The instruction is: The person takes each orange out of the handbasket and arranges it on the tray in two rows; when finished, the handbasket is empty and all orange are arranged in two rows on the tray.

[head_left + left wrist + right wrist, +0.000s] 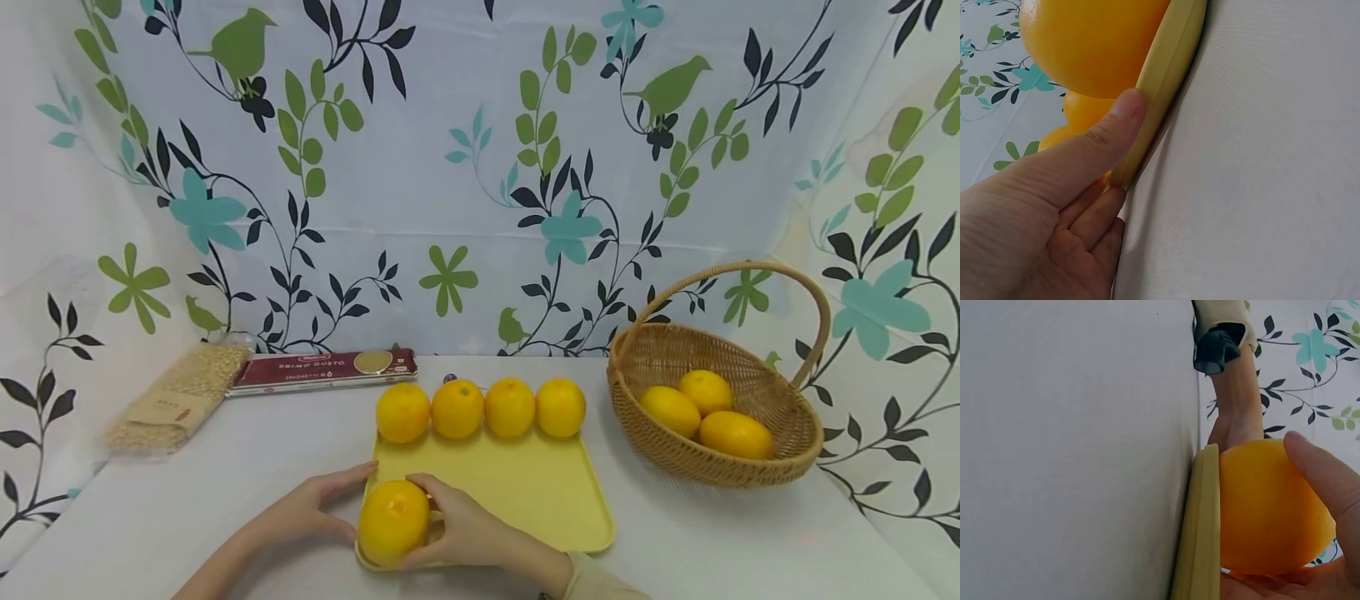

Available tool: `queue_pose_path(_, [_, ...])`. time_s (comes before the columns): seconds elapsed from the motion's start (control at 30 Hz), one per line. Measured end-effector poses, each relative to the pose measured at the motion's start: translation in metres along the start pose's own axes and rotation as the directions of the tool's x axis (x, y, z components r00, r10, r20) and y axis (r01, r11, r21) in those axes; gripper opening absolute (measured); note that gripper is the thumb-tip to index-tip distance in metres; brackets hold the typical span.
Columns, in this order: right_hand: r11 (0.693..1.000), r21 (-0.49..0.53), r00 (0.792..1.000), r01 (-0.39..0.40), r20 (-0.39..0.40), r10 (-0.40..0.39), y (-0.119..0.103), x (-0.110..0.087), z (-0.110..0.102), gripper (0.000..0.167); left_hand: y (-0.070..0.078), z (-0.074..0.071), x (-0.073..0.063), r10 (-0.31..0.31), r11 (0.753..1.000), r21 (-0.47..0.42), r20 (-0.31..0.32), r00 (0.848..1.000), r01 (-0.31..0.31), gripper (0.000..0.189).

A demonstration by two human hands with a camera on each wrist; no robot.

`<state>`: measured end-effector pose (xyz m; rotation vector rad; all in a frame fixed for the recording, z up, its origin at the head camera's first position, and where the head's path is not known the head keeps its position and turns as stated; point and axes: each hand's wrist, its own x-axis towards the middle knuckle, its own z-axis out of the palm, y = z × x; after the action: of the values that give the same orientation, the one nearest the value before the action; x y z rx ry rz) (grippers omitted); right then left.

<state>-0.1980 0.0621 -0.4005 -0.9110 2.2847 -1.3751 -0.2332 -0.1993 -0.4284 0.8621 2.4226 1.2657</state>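
A yellow tray (517,492) lies on the white table, with several oranges in a row along its far edge, the leftmost orange (403,413) at the corner. At the tray's near left corner sits another orange (393,521). My right hand (468,529) holds this orange from the right, thumb and fingers spread round its side; the right wrist view shows the thumb (1316,465) on its surface. Left of it, my left hand (307,508) touches the tray's left side with fingers spread. In the left wrist view the thumb (1107,128) lies at the tray rim, just beneath the orange.
A wicker basket (712,467) with a tall handle stands at the right, holding three oval yellow-orange fruits (737,435). At the back left are a dark red spaghetti pack (322,371) and a clear bag of grains (183,396). Patterned cloth (450,167) hangs behind the table.
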Motion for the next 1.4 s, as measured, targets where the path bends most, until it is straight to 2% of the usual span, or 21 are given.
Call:
queue_pose_path(0.1, [0.998,-0.044,0.999,-0.052,0.003,0.052,-0.001,-0.002,-0.003,0.084,-0.001,0.001,0.001,0.001,1.000,-0.013,0.011,1.000,-0.001,0.074])
queue_pose_path(0.23, [0.998,0.015,0.997,-0.068,0.027,0.068,-0.002,-0.002,-0.009,0.084,-0.002,0.001,0.001,0.005,1.000,0.011,-0.001,1.000,-0.005,0.075])
queue_pose_path(0.37, [0.999,0.050,1.000,-0.020,0.024,0.019,-0.006,-0.002,-0.017,0.082,-0.002,0.000,0.000,-0.001,1.000,0.024,-0.004,1.000,0.001,0.075])
queue_pose_path(0.6, [0.997,0.058,0.998,0.053,-0.041,-0.051,-0.018,-0.005,-0.039,0.077,-0.001,-0.001,0.000,-0.021,0.999,-0.029,-0.004,1.000,0.021,0.076])
queue_pose_path(0.8, [0.996,0.027,0.988,0.082,-0.135,-0.078,-0.031,-0.023,-0.074,0.074,-0.004,0.002,-0.002,-0.024,0.999,-0.033,0.003,1.000,0.024,0.076])
queue_pose_path(0.97, [0.993,-0.063,0.969,0.100,-0.222,-0.112,-0.040,-0.045,-0.113,0.073,-0.001,0.000,-0.003,-0.024,0.999,-0.025,-0.008,1.000,0.024,0.077])
queue_pose_path(1.13, [0.979,-0.195,0.937,0.060,-0.328,-0.122,-0.048,-0.075,-0.158,0.068,-0.002,0.000,-0.007,-0.019,1.000,-0.022,-0.017,1.000,0.018,0.077])
queue_pose_path(1.3, [0.941,-0.329,0.890,-0.082,-0.449,-0.080,-0.056,-0.112,-0.199,0.063,-0.003,0.001,-0.007,-0.027,0.999,-0.034,-0.007,1.000,0.027,0.078])
queue_pose_path(1.4, [0.899,-0.402,0.873,-0.171,-0.486,-0.051,-0.056,-0.133,-0.218,0.060,-0.004,0.001,-0.005,-0.042,0.998,-0.036,-0.008,0.999,0.042,0.078])
